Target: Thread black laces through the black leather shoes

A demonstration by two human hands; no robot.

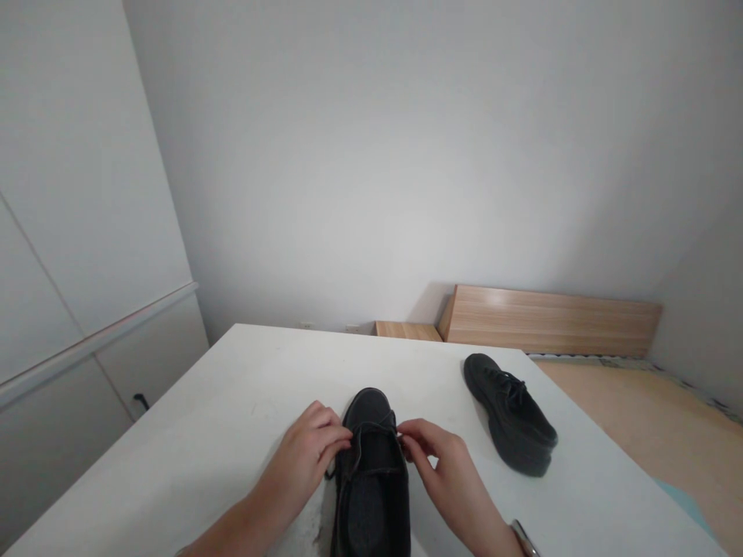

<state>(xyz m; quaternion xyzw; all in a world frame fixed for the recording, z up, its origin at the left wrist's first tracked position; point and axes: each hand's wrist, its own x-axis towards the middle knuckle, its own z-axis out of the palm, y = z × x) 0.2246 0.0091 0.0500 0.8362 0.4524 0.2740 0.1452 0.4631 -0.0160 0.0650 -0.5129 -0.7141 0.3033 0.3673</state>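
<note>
Directly below the head camera lay a black shoe (371, 472) on the white desk (220, 418), toe pointing away, between both hands. Its laces (380, 430) crossed near the fingertips. Left hand (305, 456) had its fingers curled in, pinching the lace on its side; right hand (441, 464) was pinched likewise on the other end. Even tension on both ends, pulled close to the eyelets, would probably keep the lacing snug. Beyond the right hand, well apart, sat a second shoe (511, 422), untouched.
</note>
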